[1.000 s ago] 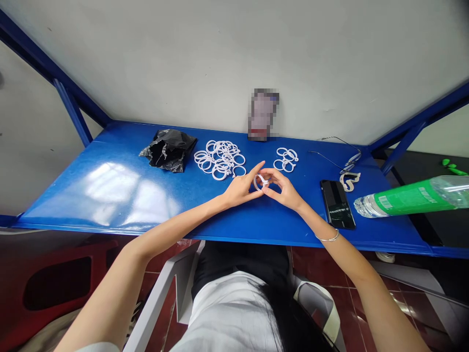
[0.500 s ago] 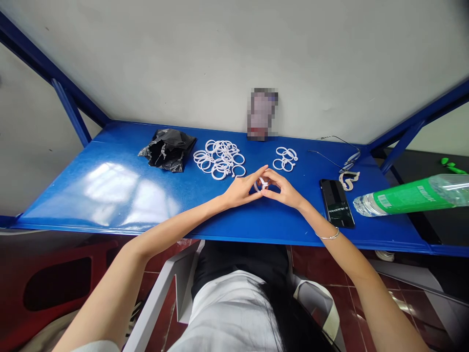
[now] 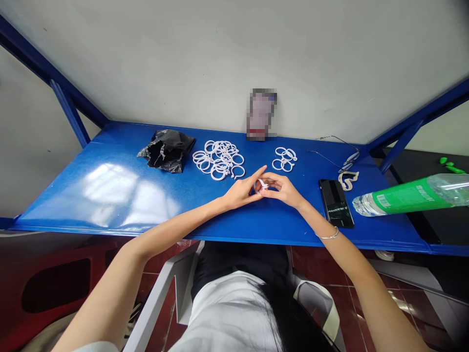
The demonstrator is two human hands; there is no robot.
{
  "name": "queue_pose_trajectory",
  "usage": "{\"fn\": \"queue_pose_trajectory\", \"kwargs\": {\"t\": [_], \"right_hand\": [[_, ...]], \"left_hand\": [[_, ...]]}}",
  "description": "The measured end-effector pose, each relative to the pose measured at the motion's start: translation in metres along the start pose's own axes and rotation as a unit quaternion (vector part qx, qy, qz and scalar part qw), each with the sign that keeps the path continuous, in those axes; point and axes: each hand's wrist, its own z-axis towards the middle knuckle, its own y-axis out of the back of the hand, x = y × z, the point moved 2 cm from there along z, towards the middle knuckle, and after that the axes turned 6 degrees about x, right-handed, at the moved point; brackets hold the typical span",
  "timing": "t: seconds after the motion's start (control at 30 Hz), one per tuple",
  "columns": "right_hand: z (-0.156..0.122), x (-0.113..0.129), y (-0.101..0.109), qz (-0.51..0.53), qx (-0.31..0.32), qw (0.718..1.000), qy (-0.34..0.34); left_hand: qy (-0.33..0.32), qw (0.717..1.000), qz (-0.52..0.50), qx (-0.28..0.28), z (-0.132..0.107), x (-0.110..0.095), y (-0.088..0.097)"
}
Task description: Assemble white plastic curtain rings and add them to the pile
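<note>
Between my hands is a white plastic ring [image 3: 262, 185] with a small clasp, much like a curtain ring. My left hand [image 3: 240, 191] grips its left side, with the index finger stretched out past it. My right hand [image 3: 281, 188] pinches the ring near the clasp; the fingers partly cover it. Beyond my left hand lies a loose heap of similar white rings [image 3: 219, 159]. Past my right hand sits a smaller group of several white rings [image 3: 284, 159], close together on the blue table [image 3: 205, 220].
A crumpled black plastic bag [image 3: 168, 149] lies left of the heap. On the right are a black phone [image 3: 335, 203], eyeglasses [image 3: 351, 160], a white curved piece [image 3: 348, 181] and a green-labelled bottle [image 3: 410, 195]. A pixelated upright object [image 3: 261, 115] leans against the wall.
My right index finger has drawn back from my left fingertip, showing more of the ring's clasp. Both hands otherwise stay in place around the ring.
</note>
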Motion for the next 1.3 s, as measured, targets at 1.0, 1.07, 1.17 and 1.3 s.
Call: {"fn": "queue_pose_trajectory", "kwargs": {"t": [1.0,1.07,1.17,1.3], "right_hand": [[0.0019,0.0033,-0.0037,-0.038,-0.044,0.998,0.025],[0.0021,0.0036,-0.0050,-0.043,-0.038,0.998,0.029],[0.0018,0.0042,-0.0063,-0.049,-0.030,0.998,0.035],[0.0007,0.0038,-0.0065,-0.045,-0.026,0.998,0.031]], "left_hand": [[0.004,0.999,-0.037,0.009,0.0003,0.0000,0.0001],[0.016,0.999,-0.045,0.010,0.0010,0.0018,0.0008],[0.024,0.998,-0.052,0.011,0.0021,0.0037,0.0014],[0.023,0.998,-0.050,-0.001,0.0031,0.0047,0.0024]]}}
